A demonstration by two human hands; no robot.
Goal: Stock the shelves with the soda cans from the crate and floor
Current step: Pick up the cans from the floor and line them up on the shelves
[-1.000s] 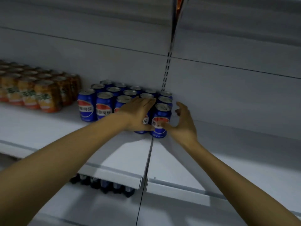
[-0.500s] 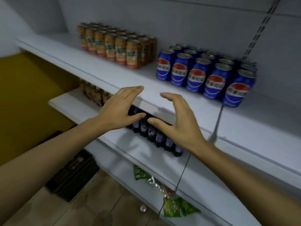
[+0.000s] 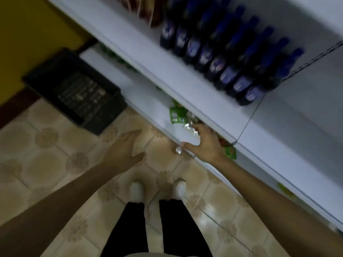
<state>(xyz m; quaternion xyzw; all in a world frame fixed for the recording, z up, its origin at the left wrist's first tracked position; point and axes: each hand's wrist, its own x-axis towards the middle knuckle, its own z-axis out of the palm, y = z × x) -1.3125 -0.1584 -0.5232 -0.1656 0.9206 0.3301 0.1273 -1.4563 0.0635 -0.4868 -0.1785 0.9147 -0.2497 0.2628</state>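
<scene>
both hands empty, heading down for the next cans

the left hand (image 3: 124, 149) has its fingers straight and loosely spread, holding nothing, and it hangs over the tiled floor (image 3: 46, 164). the right hand (image 3: 206, 145) is spread too, fingers apart and gripping nothing, its thumb tip just beside a small shiny round object (image 3: 178, 149) down on the floor — possibly a can top, but the blur leaves it too small to tell.

beyond the right fingers lie green snack packets (image 3: 178, 115) on the lowest shelf (image 3: 148, 101), under the lip of the shelf above. up and away from both hands stands a row of dark blue bottles (image 3: 219, 60) on the middle shelf (image 3: 141, 52). out past the left fingers sits the black crate (image 3: 78, 88) on the floor against the shelf end; its inside is dark and smeared, so i cannot say whether soda cans remain in it.

the likely trouble from here: the view is swinging and blurred, so a reach made now could land badly — the right hand may brush the packets off the low shelf or knock the shiny thing rolling under the unit. bending toward the crate, the head or forearm could also catch the shelf edge just overhead.
</scene>
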